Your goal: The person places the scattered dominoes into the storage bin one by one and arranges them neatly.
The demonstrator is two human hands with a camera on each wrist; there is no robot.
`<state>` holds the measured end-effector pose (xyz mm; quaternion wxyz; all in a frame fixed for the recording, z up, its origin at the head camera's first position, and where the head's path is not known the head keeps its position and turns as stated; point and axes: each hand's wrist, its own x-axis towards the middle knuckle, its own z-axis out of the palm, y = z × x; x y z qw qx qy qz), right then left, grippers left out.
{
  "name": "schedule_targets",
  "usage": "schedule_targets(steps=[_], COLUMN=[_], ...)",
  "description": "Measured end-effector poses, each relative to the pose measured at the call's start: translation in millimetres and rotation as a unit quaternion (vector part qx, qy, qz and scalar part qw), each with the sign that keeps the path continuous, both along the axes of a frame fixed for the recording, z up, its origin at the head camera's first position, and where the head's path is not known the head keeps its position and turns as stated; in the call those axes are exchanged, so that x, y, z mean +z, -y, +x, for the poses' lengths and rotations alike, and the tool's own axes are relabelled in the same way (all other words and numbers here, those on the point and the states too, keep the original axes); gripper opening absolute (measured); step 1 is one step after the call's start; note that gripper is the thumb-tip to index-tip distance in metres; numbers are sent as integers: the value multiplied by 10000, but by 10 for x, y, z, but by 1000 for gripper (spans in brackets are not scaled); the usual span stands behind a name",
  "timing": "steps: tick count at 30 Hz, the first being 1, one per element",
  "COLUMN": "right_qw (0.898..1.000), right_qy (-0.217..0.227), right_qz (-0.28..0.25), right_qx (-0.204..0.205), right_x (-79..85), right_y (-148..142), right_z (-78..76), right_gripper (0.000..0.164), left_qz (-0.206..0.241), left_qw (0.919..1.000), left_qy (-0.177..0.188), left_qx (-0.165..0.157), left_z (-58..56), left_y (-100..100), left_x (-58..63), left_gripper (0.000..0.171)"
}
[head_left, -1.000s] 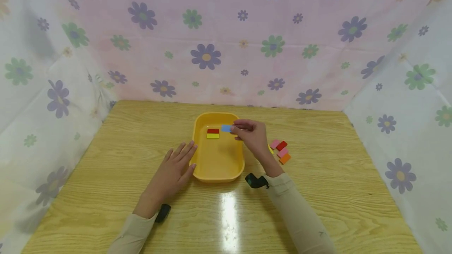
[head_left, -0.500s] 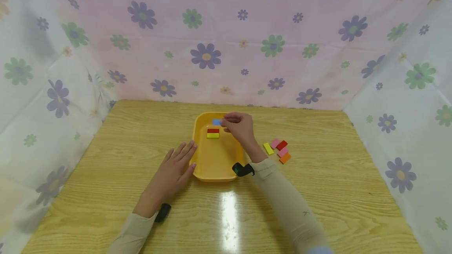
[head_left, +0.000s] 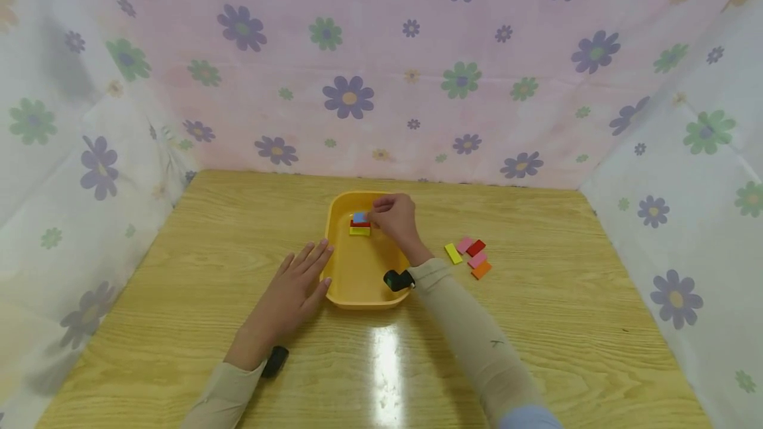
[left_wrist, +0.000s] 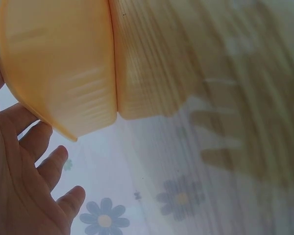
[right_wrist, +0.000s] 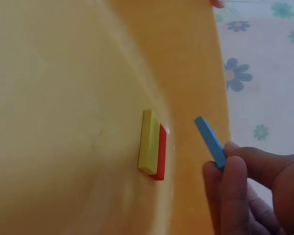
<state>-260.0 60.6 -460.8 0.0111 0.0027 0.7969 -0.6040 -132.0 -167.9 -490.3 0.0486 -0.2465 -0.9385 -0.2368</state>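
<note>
Between thumb and fingertips my right hand [head_left: 395, 219] pinches one end of a small blue rectangular block [right_wrist: 210, 142]. It holds the block above the yellow plastic tray [head_left: 360, 277], near the far end. In the right wrist view a gap separates the blue block from a yellow block [right_wrist: 149, 142] and a red block [right_wrist: 161, 154]. Those two lie side by side, touching, on the tray floor by its wall. Fingers spread and nearly straight, my left hand [head_left: 292, 290] touches the tray's left rim; in the left wrist view its fingertips meet the tray edge [left_wrist: 59, 128].
Right of the tray, loose blocks lie on the wooden table [head_left: 554, 323]: a yellow block [head_left: 453, 253], two pink ones, a red block [head_left: 475, 247] and an orange block [head_left: 481, 271]. Flower-patterned cloth [head_left: 381, 71] stands behind and on both sides.
My right hand has carried the blue block leftward over the tray, first toward its far end, then slightly nearer to the red and yellow pair. My left hand has stayed in place.
</note>
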Motion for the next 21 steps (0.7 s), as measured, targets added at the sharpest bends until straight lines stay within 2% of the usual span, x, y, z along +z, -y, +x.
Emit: schedule_targets(steps=[3,5,9,12,17,21], right_qw=[9991,9967,9869,9795,9732,9739], right_qy=[200,302,353,390,547,556], right_qz=[261,623,1462,1861,2090,2077], right_qx=[251,422,576,664,789,723], right_x=[-13,-34,-99,-112,-77,-57], right_y=[20,34,56,65,77,81], right_z=[7,6,-15,-16,10,37], right_gripper=[30,30,25,21,35,26], left_qz=[6,13,84,106,65,72], left_qw=[10000,10000,9999,9999,10000,9999], left_qy=[-19,-32,-56,-22,65,72], left_qx=[-4,0,-10,-13,-6,-7], left_z=[-2,-5,-6,-4,-5,-6], left_y=[-2,-1,-5,-6,1,3], left_x=[3,-1,-6,-8,-12,-9], left_gripper=[59,58,58,58,58,58])
